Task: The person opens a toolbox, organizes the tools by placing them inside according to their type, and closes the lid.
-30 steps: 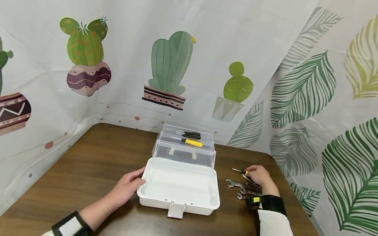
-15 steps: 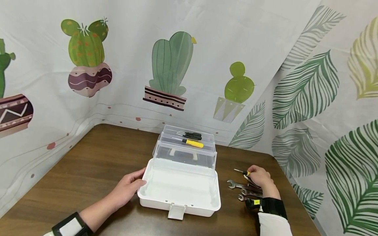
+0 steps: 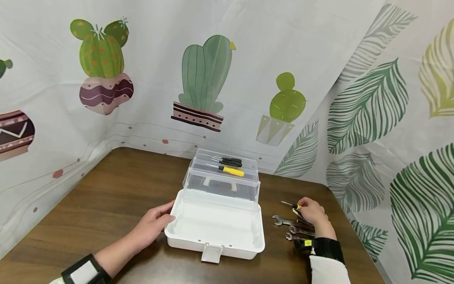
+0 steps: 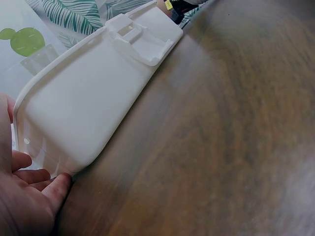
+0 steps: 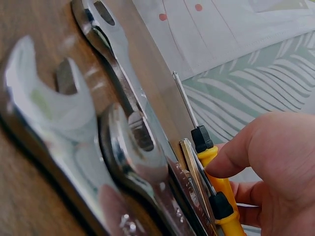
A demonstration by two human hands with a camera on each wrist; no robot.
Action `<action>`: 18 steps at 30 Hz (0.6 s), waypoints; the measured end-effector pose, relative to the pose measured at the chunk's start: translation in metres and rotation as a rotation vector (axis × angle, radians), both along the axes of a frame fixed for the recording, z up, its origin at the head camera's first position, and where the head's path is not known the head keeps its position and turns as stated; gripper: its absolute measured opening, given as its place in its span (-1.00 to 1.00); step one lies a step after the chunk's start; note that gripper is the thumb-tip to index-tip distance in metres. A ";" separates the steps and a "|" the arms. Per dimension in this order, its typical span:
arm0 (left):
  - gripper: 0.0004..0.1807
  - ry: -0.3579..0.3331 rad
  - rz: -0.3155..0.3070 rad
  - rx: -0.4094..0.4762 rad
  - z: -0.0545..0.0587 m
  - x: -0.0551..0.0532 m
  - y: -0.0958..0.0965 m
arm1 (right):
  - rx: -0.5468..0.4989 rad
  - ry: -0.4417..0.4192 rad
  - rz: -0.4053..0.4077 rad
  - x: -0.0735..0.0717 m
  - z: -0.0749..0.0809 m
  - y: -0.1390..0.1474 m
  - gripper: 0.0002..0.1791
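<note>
At the right side of a brown bench (image 3: 120, 185), a person's right grip (image 3: 313, 212) closes thumb and fingers on the handle of a yellow-and-black screwdriver (image 5: 204, 155), its shaft pointing left toward the toolbox; a second screwdriver (image 5: 221, 205) lies just beside it, close to the fingers; steel wrenches (image 3: 283, 221) rest on the wood nearby; the left grip (image 3: 154, 225) is partly closed at the side of an open white toolbox (image 3: 214, 221), thumb over the rim, fingers against the outer wall; behind, clear tiers (image 3: 202, 157) carry black-handled screwdrivers (image 3: 230, 162) and a yellow driver (image 3: 232, 171); cactus-print cloth (image 3: 152, 79) hangs beyond.
</note>
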State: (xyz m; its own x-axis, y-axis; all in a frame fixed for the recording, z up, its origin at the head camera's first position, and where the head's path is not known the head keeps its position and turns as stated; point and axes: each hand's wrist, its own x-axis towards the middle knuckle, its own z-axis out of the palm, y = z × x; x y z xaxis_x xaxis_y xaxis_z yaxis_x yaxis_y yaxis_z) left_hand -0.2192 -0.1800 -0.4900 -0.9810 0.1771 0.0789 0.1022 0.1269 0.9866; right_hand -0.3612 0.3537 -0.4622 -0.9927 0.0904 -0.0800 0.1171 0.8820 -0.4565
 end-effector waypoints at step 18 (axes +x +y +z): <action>-0.32 -0.018 -0.012 0.024 -0.002 -0.001 -0.001 | -0.036 0.080 0.008 0.002 -0.001 -0.001 -0.74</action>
State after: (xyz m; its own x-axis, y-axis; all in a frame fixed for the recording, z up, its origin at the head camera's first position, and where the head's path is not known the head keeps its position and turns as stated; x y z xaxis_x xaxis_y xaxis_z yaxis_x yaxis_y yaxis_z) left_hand -0.2205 -0.1811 -0.4920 -0.9801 0.1874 0.0657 0.0859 0.1017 0.9911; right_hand -0.3592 0.3525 -0.4634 -0.9967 0.0810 -0.0039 0.0723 0.8655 -0.4956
